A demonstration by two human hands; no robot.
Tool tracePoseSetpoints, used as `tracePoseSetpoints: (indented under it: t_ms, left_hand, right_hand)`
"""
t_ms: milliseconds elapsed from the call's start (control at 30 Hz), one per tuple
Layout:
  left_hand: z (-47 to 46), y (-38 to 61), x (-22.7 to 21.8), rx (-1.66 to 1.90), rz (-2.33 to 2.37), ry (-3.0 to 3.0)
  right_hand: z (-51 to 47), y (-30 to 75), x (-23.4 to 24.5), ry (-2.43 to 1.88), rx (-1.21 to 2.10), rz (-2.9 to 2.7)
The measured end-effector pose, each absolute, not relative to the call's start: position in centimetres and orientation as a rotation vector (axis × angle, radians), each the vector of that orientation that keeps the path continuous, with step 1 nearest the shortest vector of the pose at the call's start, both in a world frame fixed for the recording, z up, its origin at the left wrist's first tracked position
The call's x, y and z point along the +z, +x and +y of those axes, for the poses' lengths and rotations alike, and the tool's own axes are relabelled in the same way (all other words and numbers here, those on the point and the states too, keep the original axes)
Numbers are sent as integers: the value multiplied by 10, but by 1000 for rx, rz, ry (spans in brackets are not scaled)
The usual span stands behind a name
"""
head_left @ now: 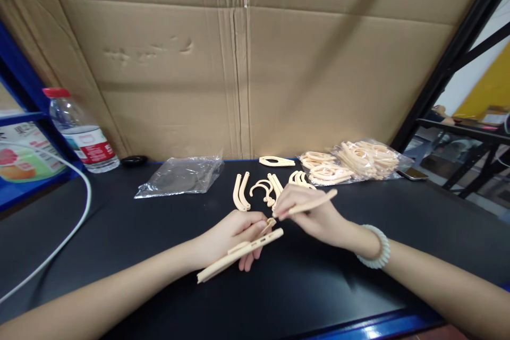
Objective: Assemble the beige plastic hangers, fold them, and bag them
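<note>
My left hand is closed around a long beige slotted plastic piece, which slants up to the right below the fingers. A small beige end shows by the left thumb. My right hand pinches a slim beige plastic strip that points up to the right. The fingertips of both hands are close together, near the small end; whether the pieces touch I cannot tell. Just beyond the hands lie two curved beige strips, a hook-shaped piece and several curved pieces, partly hidden by the right hand.
Clear bags of beige parts lie at the back right, beside a phone. A looped beige piece rests by the cardboard wall. At left are an empty plastic bag, a water bottle and a white cable.
</note>
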State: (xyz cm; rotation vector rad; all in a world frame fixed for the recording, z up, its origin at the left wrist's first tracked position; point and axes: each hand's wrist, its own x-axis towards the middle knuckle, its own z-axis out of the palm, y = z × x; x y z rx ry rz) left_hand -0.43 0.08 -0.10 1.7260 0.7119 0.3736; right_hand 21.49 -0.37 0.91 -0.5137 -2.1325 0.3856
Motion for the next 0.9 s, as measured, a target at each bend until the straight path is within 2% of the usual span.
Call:
tracePoseSetpoints:
  t_ms: [400,900]
  left_hand:
    - [5,-5,8,655,679,1150]
    - [6,-6,9,808,710,895]
  right_hand:
    - [56,281,4,-1438,466,-1933]
    - [59,284,-11,-1563,327,-2059]
